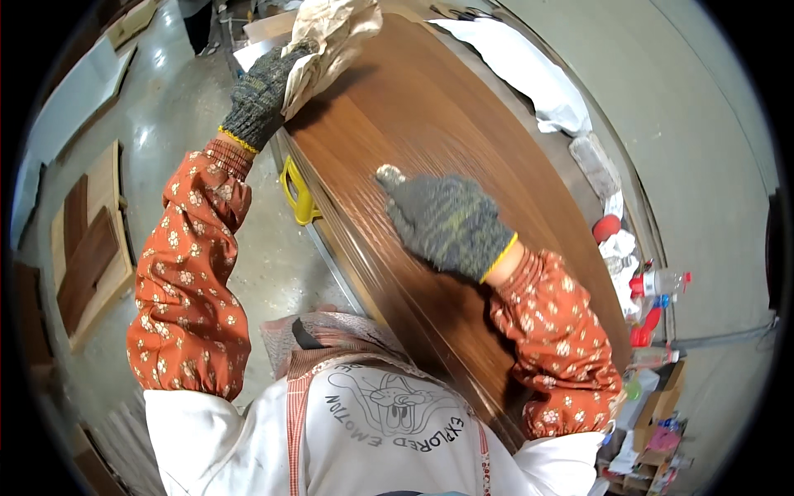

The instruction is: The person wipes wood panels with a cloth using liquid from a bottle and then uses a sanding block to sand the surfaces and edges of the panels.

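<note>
One head-worn fisheye camera looks steeply down over the chest (380, 430) at the nearby hands (451, 223)

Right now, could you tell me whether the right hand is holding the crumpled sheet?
No, the left hand holds that sheet, apart from the right hand.

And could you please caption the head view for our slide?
Gloved left hand holds a crumpled beige sheet; gloved right hand over a brown wood-grain panel.
</note>
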`<act>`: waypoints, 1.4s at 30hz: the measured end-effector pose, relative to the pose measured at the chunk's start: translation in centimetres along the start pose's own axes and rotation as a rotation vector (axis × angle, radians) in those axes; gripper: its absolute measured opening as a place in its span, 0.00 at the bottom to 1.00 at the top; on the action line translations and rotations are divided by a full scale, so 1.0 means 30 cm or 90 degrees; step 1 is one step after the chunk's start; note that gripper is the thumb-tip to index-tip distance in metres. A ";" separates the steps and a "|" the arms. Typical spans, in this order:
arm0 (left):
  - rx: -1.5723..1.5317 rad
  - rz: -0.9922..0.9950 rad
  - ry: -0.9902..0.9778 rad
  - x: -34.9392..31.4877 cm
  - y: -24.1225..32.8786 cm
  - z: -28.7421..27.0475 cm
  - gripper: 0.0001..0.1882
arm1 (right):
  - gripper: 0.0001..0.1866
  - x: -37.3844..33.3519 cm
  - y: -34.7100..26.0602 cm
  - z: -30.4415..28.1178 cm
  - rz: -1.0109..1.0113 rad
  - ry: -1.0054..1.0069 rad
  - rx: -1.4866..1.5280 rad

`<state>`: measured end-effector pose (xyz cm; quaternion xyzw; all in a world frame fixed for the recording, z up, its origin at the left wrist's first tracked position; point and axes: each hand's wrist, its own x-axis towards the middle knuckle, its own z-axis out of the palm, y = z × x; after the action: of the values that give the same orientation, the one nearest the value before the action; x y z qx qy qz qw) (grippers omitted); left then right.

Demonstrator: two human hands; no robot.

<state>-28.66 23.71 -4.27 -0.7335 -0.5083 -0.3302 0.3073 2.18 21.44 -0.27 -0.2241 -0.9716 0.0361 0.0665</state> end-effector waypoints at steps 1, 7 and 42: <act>-0.038 0.001 0.019 0.018 0.013 0.003 0.20 | 0.14 0.000 -0.019 -0.019 0.012 -0.037 -0.017; -0.101 -0.120 -0.064 0.043 0.060 0.009 0.20 | 0.16 0.098 0.008 -0.023 -0.035 0.003 -0.051; -0.350 0.285 -0.255 0.142 0.601 -0.114 0.20 | 0.17 -0.767 0.288 0.005 0.468 0.348 -0.203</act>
<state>-11.00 18.04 -0.94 -0.9306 -0.2789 -0.2297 0.0591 26.39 19.05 -3.89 -0.5610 -0.7686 -0.1521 0.2671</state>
